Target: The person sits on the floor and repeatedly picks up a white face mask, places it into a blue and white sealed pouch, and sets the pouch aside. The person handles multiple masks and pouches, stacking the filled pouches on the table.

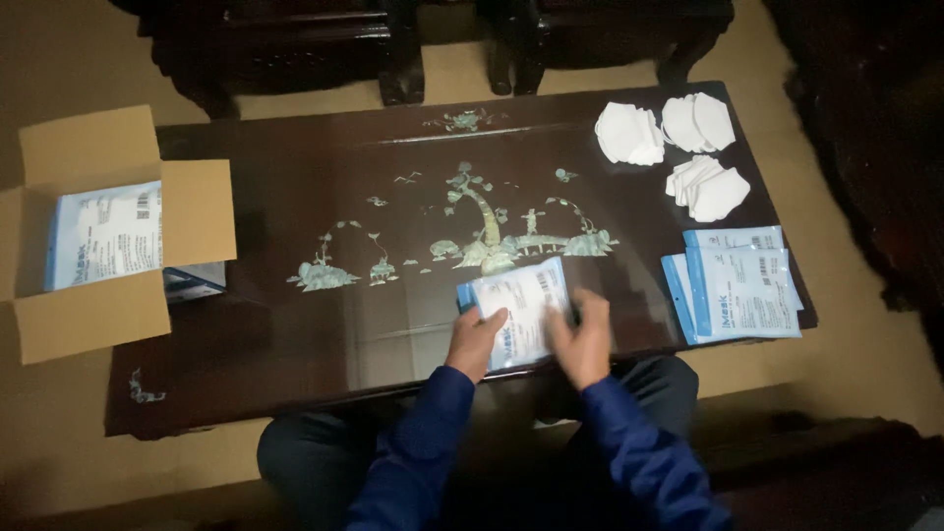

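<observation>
Here, flat glossy packet (519, 310) between hands

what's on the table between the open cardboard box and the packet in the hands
In the head view, only bare dark tabletop with its inlaid scene lies between the cardboard box and the mask packet.

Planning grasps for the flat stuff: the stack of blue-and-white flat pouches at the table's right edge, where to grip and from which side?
Probably the near-right corner of the stack of blue-and-white flat pouches, coming from the right. They lie flat on the dark inlaid table, leaving no top grip, but that corner seems to reach the table's edge.
</observation>
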